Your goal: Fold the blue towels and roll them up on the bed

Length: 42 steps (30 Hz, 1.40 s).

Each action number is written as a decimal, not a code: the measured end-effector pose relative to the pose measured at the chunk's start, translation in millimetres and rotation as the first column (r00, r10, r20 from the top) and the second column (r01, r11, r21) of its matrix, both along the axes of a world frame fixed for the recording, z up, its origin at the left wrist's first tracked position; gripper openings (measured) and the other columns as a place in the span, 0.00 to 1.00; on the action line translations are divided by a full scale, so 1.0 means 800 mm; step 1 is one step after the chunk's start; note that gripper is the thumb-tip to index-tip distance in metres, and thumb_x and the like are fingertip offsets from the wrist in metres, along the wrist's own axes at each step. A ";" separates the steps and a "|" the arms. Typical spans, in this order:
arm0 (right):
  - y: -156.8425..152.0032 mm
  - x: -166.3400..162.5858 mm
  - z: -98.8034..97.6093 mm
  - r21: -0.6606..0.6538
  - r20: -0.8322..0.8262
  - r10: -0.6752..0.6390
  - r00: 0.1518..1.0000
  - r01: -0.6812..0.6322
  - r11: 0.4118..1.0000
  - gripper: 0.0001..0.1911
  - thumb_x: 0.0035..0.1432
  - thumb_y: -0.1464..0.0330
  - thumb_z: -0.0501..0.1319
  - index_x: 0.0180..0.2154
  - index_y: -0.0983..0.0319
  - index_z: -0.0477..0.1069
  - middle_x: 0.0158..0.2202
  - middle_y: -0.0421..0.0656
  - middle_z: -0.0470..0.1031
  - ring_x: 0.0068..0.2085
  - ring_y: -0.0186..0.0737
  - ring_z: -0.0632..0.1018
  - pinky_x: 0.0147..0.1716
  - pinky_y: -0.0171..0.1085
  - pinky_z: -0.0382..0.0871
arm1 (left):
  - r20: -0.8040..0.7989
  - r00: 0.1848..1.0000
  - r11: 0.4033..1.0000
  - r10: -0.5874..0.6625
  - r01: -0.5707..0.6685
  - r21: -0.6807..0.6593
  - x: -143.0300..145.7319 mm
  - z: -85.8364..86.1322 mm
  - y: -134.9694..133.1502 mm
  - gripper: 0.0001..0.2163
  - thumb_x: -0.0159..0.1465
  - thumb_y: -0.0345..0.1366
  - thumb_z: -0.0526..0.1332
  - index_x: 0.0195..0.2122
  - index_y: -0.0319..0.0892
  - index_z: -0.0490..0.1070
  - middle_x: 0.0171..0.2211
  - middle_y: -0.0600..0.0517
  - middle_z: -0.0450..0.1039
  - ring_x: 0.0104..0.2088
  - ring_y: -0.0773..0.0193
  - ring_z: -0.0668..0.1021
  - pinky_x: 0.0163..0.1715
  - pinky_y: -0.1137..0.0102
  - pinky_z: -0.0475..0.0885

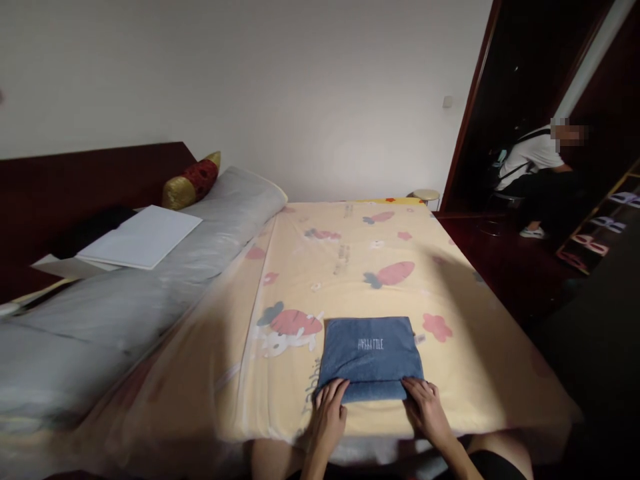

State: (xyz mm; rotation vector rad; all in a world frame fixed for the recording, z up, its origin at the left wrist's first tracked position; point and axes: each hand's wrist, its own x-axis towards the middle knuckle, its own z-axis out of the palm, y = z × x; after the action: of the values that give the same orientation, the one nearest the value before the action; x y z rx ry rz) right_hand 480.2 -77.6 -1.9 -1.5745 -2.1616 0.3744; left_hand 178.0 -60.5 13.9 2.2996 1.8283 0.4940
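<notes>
Both L hand (331,408) & R hand (429,408) (palms dn), fingers in pinch on cloth (369,359)

One bed (345,293). On its near side, one blue cloth (370,353) and two grips — one left hand (331,413), one right hand (427,408). On the bed's left side, one grey bedding roll (237,213), one red-and-gold bolster (199,180), one white board (143,237). Off its far-right corner, one pale stool (426,195). Right of the bed, one seated person (537,157) and one rack (631,175) — its shoes (583,239) too dim to count.
</notes>
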 end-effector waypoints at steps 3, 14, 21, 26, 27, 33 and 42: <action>0.003 -0.005 0.005 -0.031 0.018 -0.058 0.998 0.059 0.998 0.23 0.58 0.70 0.51 0.56 0.54 0.66 0.54 0.45 0.73 0.56 0.44 0.70 0.52 0.46 0.59 | -0.009 0.996 0.995 0.092 -0.092 0.041 -0.004 0.002 0.007 0.26 0.55 0.23 0.52 0.52 0.51 0.71 0.55 0.53 0.72 0.56 0.60 0.71 0.59 0.57 0.58; 0.013 0.000 0.041 -0.093 0.099 -0.163 0.982 0.173 0.981 0.13 0.55 0.70 0.52 0.39 0.55 0.72 0.40 0.43 0.77 0.47 0.47 0.72 0.51 0.51 0.57 | -0.047 0.978 0.971 0.203 -0.208 -0.119 -0.029 0.052 0.015 0.14 0.55 0.27 0.54 0.33 0.49 0.78 0.43 0.52 0.79 0.49 0.57 0.75 0.52 0.54 0.61; 0.025 -0.072 0.038 -0.065 0.103 -0.175 0.979 0.182 0.981 0.24 0.56 0.76 0.48 0.53 0.59 0.69 0.58 0.48 0.69 0.59 0.47 0.67 0.59 0.51 0.53 | -0.070 0.983 0.982 0.172 -0.176 -0.064 0.073 0.036 0.011 0.27 0.53 0.21 0.49 0.52 0.44 0.71 0.56 0.45 0.71 0.60 0.55 0.67 0.59 0.50 0.57; 0.028 -0.086 0.022 -0.062 0.026 0.023 0.999 -0.021 0.998 0.27 0.61 0.68 0.49 0.62 0.58 0.59 0.62 0.43 0.64 0.63 0.41 0.63 0.62 0.45 0.54 | 0.013 0.978 0.977 -0.208 0.208 -0.054 0.081 0.005 0.011 0.29 0.61 0.28 0.48 0.64 0.49 0.54 0.64 0.52 0.62 0.62 0.64 0.64 0.62 0.60 0.59; 0.028 -0.074 0.017 -0.047 0.040 -0.008 0.999 0.010 0.999 0.26 0.63 0.66 0.48 0.62 0.59 0.58 0.63 0.44 0.63 0.63 0.42 0.63 0.62 0.46 0.54 | -0.005 0.984 0.983 -0.180 0.180 -0.041 0.067 0.002 0.012 0.26 0.64 0.31 0.48 0.64 0.51 0.53 0.64 0.53 0.61 0.63 0.64 0.64 0.61 0.60 0.60; 0.024 -0.006 -0.006 0.013 0.116 -0.246 0.962 0.246 0.969 0.25 0.66 0.60 0.45 0.61 0.58 0.61 0.63 0.46 0.62 0.64 0.46 0.63 0.61 0.52 0.55 | -0.100 0.987 0.991 0.124 -0.119 0.053 -0.007 -0.002 0.019 0.20 0.67 0.43 0.48 0.60 0.53 0.62 0.62 0.51 0.64 0.63 0.57 0.64 0.60 0.52 0.56; 0.035 -0.105 0.020 -0.051 0.044 -0.012 0.999 0.014 0.999 0.25 0.67 0.62 0.42 0.63 0.57 0.56 0.64 0.43 0.59 0.65 0.42 0.59 0.60 0.48 0.57 | 0.002 0.983 0.983 -0.183 0.183 -0.002 0.079 -0.012 0.019 0.22 0.67 0.33 0.44 0.62 0.48 0.58 0.62 0.52 0.64 0.62 0.66 0.66 0.59 0.64 0.61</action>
State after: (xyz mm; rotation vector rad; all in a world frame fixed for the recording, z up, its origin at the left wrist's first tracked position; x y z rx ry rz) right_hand 396.1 -49.6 13.8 -1.6382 -2.1900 0.3975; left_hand 240.9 -45.0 4.6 2.4342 1.5942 0.4657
